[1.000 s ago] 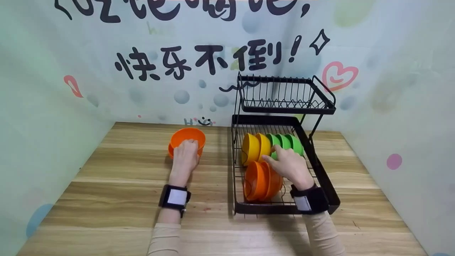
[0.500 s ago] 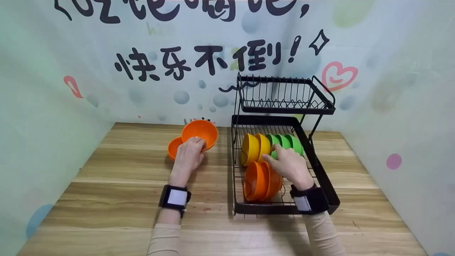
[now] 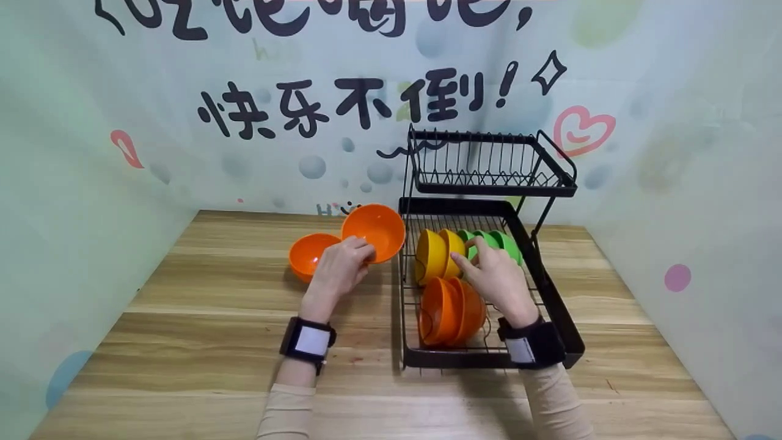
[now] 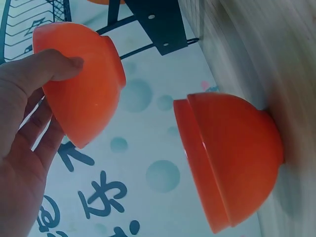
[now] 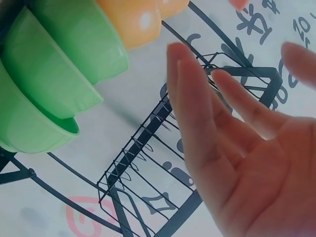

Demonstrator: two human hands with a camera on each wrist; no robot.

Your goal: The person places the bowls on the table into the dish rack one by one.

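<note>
An orange bowl [image 3: 380,227] is pinched at its rim by my left hand [image 3: 342,269], held tilted off the table beside the rack's left side. The left wrist view shows the thumb on the outside of that bowl [image 4: 91,94]. Behind the left hand, more orange bowls [image 3: 303,253] sit on the table, at least two nested as the left wrist view shows [image 4: 232,158]. My right hand [image 3: 498,278] hovers over the rack with loosely bent fingers and nothing in them, near yellow bowls [image 3: 432,256] and green bowls [image 3: 509,246].
A black two-tier dish rack [image 3: 489,357] stands on the wooden table [image 3: 201,342]. Its lower tier holds yellow, green and orange bowls [image 3: 441,311] on edge. The raised upper tier [image 3: 495,189] is at the back. A printed backdrop [image 3: 275,171] rises behind the table.
My left hand has lifted an orange bowl from the stack and carried it right, toward the rack. The right hand has stayed over the rack, its fingers shifting slightly.
</note>
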